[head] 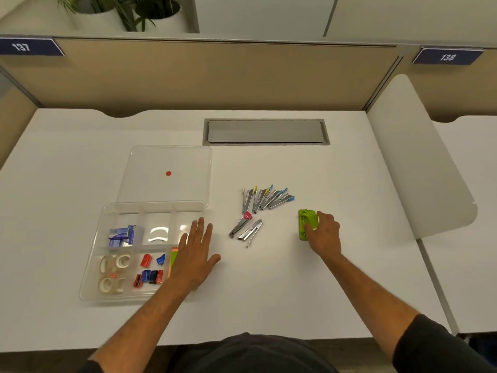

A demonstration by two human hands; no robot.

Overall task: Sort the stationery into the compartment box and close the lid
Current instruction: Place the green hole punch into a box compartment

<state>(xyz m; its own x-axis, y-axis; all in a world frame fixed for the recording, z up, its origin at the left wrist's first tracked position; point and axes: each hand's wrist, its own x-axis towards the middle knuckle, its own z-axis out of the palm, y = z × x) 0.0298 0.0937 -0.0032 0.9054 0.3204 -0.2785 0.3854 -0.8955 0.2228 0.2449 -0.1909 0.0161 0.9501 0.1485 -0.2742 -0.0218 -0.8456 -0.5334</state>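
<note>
Green stapler (306,224) under right hand (324,232) — left hand (195,254) over box (91,281).

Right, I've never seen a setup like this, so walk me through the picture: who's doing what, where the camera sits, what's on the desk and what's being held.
There is no machine here. A person works with two bare hands, and the one picture comes from a wide-angle camera on their head, looking forward and down.

On the white desk sits a clear compartment box, open, with its lid lying just behind it. The box already holds tape rolls, small sharpeners, a blue packet and a green pad. Some compartments look empty.

In the middle lies a loose bunch of metal compasses.

The left hand rests flat and open at the box's right edge, holding nothing. The right hand is closing on a green stapler-like tool that looks to be on the desk.
</note>
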